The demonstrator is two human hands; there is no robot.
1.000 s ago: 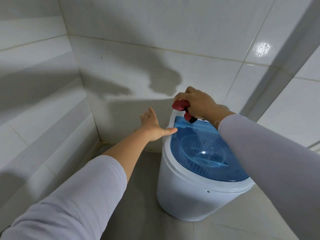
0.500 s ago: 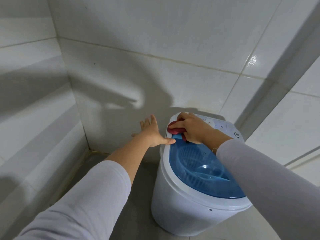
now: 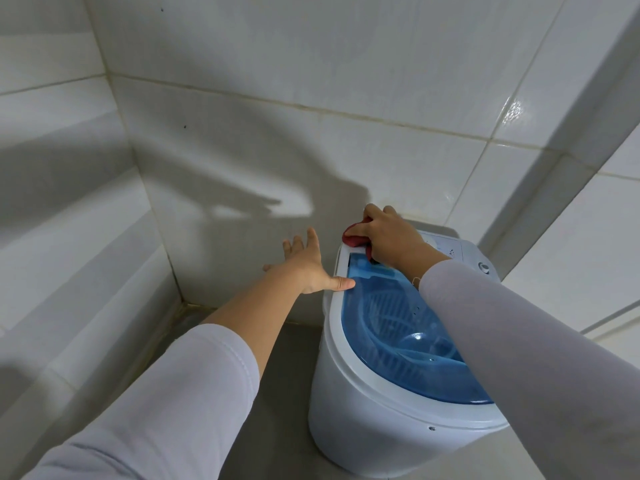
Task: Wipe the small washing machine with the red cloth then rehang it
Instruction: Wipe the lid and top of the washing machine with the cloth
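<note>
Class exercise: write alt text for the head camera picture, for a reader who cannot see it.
A right hand presses a red cloth on the back rim of a small white washing machine with a blue lid. The open left hand steadies its edge.

The small washing machine [image 3: 374,417] has a white body and a translucent blue lid [image 3: 391,327], through which a ribbed, slotted pattern shows. Its control panel [image 3: 446,245] is pale grey-white with small dark marks. The bunched cloth [image 3: 356,237] is dark red. Both sleeves [image 3: 194,393] are plain pale lilac-white. The wall tiles [image 3: 381,81] are glossy white with beige grout lines; the floor [image 3: 284,393] is grey.
</note>
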